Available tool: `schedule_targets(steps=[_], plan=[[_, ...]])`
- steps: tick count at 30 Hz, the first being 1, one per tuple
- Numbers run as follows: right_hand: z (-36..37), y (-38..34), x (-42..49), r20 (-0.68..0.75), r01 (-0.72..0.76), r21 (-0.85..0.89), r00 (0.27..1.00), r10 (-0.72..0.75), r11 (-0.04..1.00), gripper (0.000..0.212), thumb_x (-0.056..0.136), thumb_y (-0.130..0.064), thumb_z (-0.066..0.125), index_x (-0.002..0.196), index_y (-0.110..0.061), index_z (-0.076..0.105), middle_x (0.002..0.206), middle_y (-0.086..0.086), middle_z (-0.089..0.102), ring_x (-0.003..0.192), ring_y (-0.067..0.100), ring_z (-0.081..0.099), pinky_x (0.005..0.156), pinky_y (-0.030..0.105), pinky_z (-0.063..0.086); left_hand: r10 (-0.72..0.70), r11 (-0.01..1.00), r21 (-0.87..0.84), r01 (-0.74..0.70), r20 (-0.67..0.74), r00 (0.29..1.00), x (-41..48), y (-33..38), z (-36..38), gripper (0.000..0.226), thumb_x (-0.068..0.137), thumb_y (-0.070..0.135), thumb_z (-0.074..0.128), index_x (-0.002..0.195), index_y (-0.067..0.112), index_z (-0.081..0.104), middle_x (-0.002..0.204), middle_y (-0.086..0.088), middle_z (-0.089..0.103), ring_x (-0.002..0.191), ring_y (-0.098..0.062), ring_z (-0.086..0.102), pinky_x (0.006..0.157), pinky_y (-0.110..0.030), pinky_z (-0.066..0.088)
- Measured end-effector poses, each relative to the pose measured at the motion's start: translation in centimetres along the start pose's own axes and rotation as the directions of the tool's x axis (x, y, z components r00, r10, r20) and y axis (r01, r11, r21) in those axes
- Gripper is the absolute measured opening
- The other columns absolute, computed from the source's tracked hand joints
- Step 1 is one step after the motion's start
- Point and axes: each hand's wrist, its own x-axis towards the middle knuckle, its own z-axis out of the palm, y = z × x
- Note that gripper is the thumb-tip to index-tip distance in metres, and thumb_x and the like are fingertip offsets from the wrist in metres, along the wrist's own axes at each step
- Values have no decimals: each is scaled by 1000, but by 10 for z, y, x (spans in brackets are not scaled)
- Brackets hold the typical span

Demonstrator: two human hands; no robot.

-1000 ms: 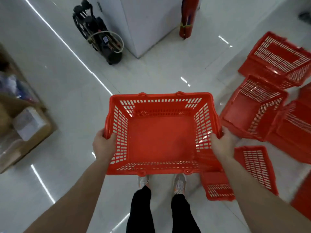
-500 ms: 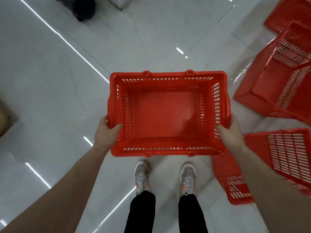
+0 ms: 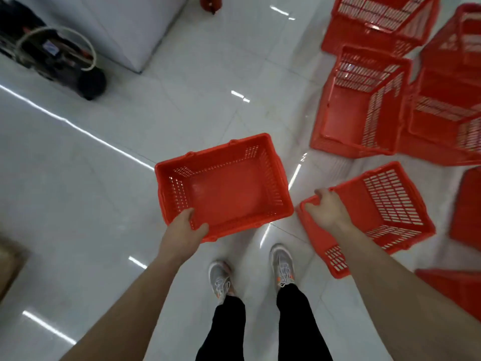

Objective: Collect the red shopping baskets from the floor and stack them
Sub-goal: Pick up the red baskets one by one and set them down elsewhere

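Observation:
My left hand (image 3: 182, 230) grips the near rim of an upright red basket (image 3: 229, 194), which hangs tilted above the white floor in front of my feet. My right hand (image 3: 328, 209) is closed on the rim of a second red basket (image 3: 385, 212), which lies on its side on the floor to the right. Several more red baskets lie tipped over at the upper right, among them one with its opening toward me (image 3: 359, 105) and one at the top edge (image 3: 377, 19).
More red baskets sit at the right edge (image 3: 466, 204) and lower right (image 3: 453, 290). A black wheeled machine with a hose (image 3: 57, 56) stands top left beside a white pillar (image 3: 125, 24). A cardboard box (image 3: 10, 264) is at the left edge. My shoes (image 3: 282, 264) stand on the tiles.
My right hand has let go of the carried basket and taken hold of the basket lying on the floor to the right. The carried basket now hangs tilted from my left hand alone.

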Motion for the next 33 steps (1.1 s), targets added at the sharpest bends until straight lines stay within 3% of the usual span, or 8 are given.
schedule_targets(steps=[7, 13, 18, 24, 29, 33], plan=[[-63, 106, -42, -141, -136, 175, 977, 162, 975, 61, 83, -31, 68, 137, -6, 54, 131, 20, 57, 122, 35, 53, 104, 38, 41, 243, 946, 175, -275, 182, 953, -19, 120, 62, 67, 86, 39, 68, 143, 10, 47, 141, -12, 55, 127, -28, 52, 106, -38, 39], [-72, 255, -52, -104, -289, 266, 940, 326, 920, 54, 77, -45, 62, 121, -14, 64, 119, 15, 64, 109, 35, 62, 92, 45, 50, 362, 841, 292, -455, 320, 875, -19, 181, 165, 58, 84, 40, 69, 134, 13, 55, 130, -9, 62, 117, -27, 59, 93, -36, 45], [-53, 369, -30, -67, -446, 235, 879, 472, 864, 69, 82, -43, 68, 140, -11, 50, 138, 17, 52, 121, 35, 55, 97, 44, 48, 340, 796, 370, -480, 383, 859, 5, 207, 256, 62, 83, 39, 67, 137, 11, 53, 132, -10, 62, 121, -29, 57, 98, -38, 45], [-58, 447, 46, -125, -414, 178, 890, 438, 893, 69, 83, -40, 67, 143, -12, 46, 138, 16, 47, 124, 38, 50, 98, 44, 44, 284, 872, 318, -371, 289, 914, 28, 201, 353, 56, 82, 35, 70, 129, 8, 57, 119, -14, 64, 112, -31, 59, 94, -45, 48], [-72, 473, 131, -272, -273, 99, 918, 290, 957, 67, 83, -38, 63, 141, -14, 42, 140, 16, 41, 125, 42, 44, 98, 50, 42, 15, 957, 287, -37, 78, 997, 19, 149, 420, 74, 84, 29, 74, 142, -3, 41, 141, -24, 50, 130, -39, 46, 106, -48, 38], [-74, 487, 184, -240, -246, 13, 940, 242, 969, 89, 80, -40, 64, 154, -14, 21, 159, 12, 20, 141, 38, 26, 107, 53, 34, -113, 976, 204, 76, 176, 978, 11, 130, 462, 79, 86, 43, 70, 148, 9, 35, 136, -14, 56, 119, -33, 58, 95, -43, 46]])
